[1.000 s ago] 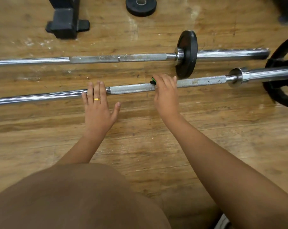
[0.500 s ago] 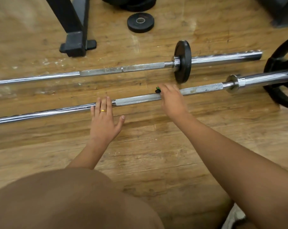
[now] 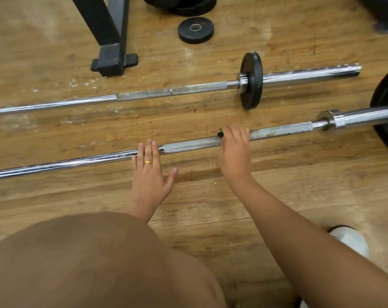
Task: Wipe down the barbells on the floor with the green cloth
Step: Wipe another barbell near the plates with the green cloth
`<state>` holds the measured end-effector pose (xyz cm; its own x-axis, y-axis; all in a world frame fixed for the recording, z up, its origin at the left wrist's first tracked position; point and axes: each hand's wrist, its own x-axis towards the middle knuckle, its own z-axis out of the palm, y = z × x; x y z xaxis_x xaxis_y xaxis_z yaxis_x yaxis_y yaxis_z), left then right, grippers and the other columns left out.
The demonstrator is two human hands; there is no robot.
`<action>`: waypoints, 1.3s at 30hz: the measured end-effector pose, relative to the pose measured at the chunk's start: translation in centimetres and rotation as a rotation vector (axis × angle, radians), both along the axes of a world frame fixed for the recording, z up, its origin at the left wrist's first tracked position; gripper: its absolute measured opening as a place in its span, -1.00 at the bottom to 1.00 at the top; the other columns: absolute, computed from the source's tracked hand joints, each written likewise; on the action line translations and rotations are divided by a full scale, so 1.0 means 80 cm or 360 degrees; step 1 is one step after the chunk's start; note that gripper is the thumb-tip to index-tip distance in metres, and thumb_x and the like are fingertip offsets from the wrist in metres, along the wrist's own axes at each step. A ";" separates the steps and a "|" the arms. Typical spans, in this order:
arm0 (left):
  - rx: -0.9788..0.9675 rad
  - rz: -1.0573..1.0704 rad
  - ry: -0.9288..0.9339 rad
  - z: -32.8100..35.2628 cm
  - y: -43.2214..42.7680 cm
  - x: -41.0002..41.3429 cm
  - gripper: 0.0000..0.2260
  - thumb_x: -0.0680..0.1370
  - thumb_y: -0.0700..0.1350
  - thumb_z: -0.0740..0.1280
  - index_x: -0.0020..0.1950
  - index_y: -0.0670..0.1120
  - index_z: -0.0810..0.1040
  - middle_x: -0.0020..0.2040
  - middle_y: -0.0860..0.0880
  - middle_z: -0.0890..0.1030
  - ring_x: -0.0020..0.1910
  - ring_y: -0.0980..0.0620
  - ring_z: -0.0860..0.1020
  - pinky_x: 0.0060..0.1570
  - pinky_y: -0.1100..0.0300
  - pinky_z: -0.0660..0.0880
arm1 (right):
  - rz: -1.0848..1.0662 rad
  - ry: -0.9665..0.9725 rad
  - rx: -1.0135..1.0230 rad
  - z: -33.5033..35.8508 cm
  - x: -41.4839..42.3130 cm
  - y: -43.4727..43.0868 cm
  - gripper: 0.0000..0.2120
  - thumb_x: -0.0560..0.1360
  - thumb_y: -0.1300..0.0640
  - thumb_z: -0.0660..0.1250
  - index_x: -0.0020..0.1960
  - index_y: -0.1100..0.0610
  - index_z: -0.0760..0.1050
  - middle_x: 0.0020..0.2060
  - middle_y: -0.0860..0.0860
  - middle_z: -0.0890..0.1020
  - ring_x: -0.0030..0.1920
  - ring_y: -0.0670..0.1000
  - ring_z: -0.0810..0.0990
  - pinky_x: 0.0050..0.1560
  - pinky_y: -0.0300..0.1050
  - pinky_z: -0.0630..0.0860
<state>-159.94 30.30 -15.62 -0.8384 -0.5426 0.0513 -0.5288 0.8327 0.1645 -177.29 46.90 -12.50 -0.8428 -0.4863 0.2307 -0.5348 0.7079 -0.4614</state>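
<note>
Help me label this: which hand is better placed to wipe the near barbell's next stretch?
Right. The right hand is curled over the near barbell with the green cloth under its fingers; the left hand lies flat on the bar, holding no cloth.

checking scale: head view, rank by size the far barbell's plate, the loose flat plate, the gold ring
1. far barbell's plate
2. loose flat plate, farther off, so those two unsure
3. gold ring

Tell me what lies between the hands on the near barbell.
Head view: only bare knurling of the near barbell between left hand and right hand gripping green cloth.
</note>
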 end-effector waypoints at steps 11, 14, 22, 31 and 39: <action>0.0002 0.0002 -0.0009 -0.006 0.027 0.028 -0.18 0.62 0.28 0.13 0.65 -0.21 -0.07 0.67 -0.14 -0.06 0.64 -0.16 -0.14 0.55 -0.19 0.03 | 0.0033 -0.0006 -0.0033 -0.007 0.049 0.006 -0.54 0.55 0.38 0.29 0.44 0.20 0.43 0.37 0.09 0.50 0.47 0.13 0.34 0.60 0.09 0.04; 0.0033 0.0003 -0.0024 -0.001 0.036 0.031 -0.18 0.62 0.26 0.14 0.64 -0.25 -0.06 0.66 -0.18 -0.07 0.64 -0.19 -0.14 0.56 -0.20 0.01 | 0.0200 0.0063 0.0062 -0.006 0.052 0.017 -0.54 0.54 0.39 0.30 0.43 0.20 0.43 0.38 0.09 0.49 0.48 0.13 0.32 0.58 0.10 0.10; -0.0132 -0.0073 -0.0308 0.029 0.038 0.040 -0.24 0.62 0.27 -0.09 0.65 -0.19 -0.14 0.66 -0.14 -0.16 0.64 -0.11 -0.20 0.57 -0.15 -0.22 | 0.0216 0.0127 0.0235 0.004 0.065 0.019 -0.52 0.46 0.34 0.38 0.37 0.16 0.47 0.33 0.05 0.53 0.38 0.13 0.41 0.34 0.08 0.33; 0.0055 -0.0146 -0.0039 0.017 0.042 0.038 -0.27 0.65 0.25 0.09 0.64 -0.21 0.04 0.62 -0.17 0.15 0.62 -0.14 0.04 0.56 -0.20 -0.10 | 0.0236 -0.0007 0.0031 -0.003 0.070 0.029 -0.51 0.49 0.42 0.33 0.41 0.26 0.44 0.36 0.13 0.50 0.45 0.16 0.35 0.56 0.14 0.15; 0.0102 -0.0081 -0.0261 0.047 0.055 0.037 -0.27 0.67 0.23 0.07 0.66 -0.17 -0.10 0.66 -0.08 -0.04 0.64 -0.07 -0.11 0.56 -0.13 -0.13 | 0.0332 0.0014 0.0019 -0.008 0.073 0.036 -0.51 0.51 0.42 0.30 0.42 0.27 0.41 0.38 0.15 0.48 0.49 0.18 0.31 0.58 0.12 0.08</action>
<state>-156.96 34.73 -11.88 -0.8592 -0.4969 -0.1217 -0.5102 0.8497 0.1332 -171.48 49.78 -13.15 -0.7215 -0.6527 0.2309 -0.6743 0.5868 -0.4482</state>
